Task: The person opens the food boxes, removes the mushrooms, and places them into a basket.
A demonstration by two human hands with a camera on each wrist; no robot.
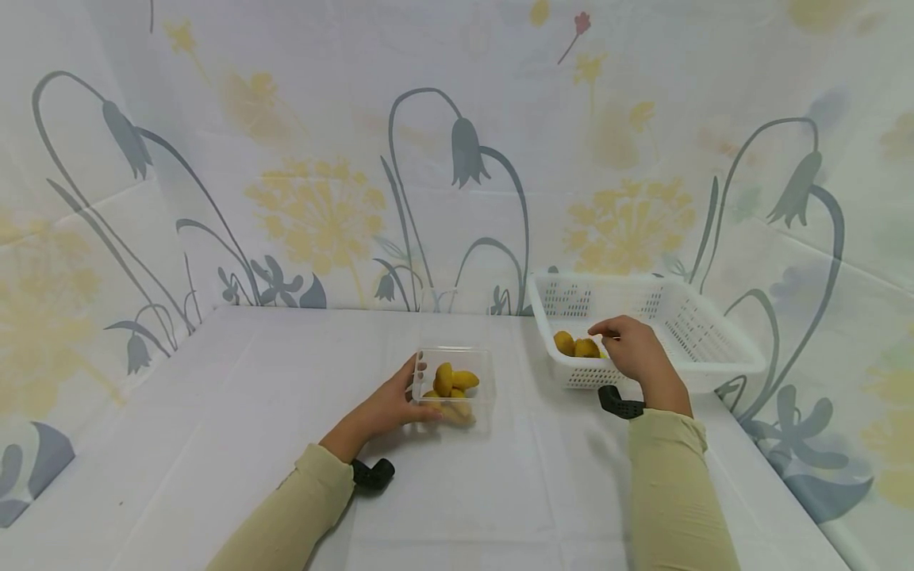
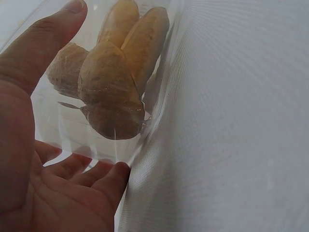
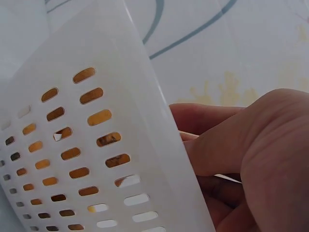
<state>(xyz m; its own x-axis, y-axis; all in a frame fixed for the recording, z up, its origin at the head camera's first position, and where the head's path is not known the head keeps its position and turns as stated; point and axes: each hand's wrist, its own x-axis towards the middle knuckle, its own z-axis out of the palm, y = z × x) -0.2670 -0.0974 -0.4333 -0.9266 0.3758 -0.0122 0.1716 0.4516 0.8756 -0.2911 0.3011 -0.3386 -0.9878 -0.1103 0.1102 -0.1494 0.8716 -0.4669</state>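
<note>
Yellow fruit (image 1: pixel 466 379), long axis sideways, lies in clear box (image 1: pixel 455 349)

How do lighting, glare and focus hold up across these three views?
Head: soft light, a faint shadow on the table beside the right sleeve; left wrist: small glints on the clear box; right wrist: dimmer, the white basket greyish, the printed backdrop slightly soft.
</note>
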